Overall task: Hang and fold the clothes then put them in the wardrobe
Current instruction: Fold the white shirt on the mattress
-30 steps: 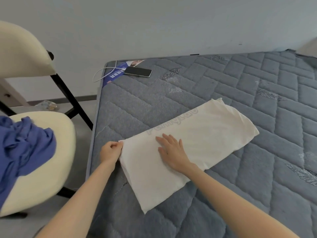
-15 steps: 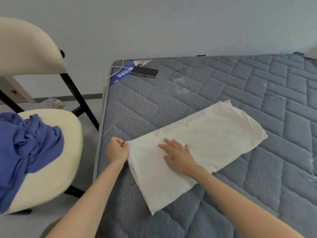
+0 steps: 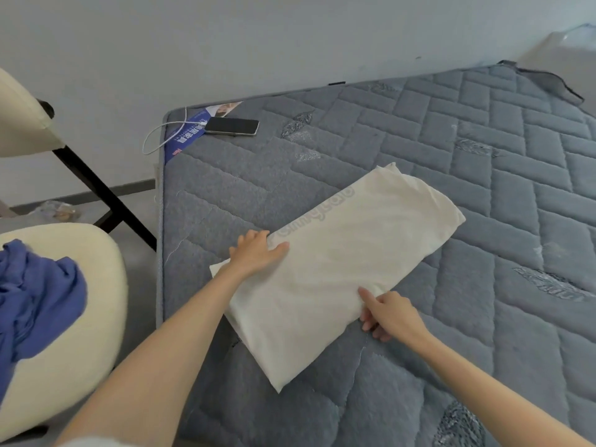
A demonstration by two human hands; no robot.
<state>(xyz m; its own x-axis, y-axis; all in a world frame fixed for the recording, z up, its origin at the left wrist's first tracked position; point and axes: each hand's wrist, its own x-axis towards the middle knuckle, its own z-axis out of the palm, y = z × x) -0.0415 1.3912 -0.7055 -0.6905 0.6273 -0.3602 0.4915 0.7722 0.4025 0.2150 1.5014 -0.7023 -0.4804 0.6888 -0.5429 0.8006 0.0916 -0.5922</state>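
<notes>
A folded white garment lies as a long strip slantwise on the grey quilted mattress. My left hand is at the strip's far long edge near its left end, thumb on top of the cloth and fingers curled over the edge. My right hand pinches the near long edge, index finger on top and the other fingers tucked beneath. A crumpled blue garment lies on the cream chair seat at the left.
A black phone with a white cable lies at the mattress's far left corner. The chair's black legs stand beside the bed, with grey floor between. A pale wall runs behind.
My left hand left the strip's corner and moved onto its far edge. My right hand lifted off the middle of the cloth and came back to pinch the near edge. The view shifted left.
</notes>
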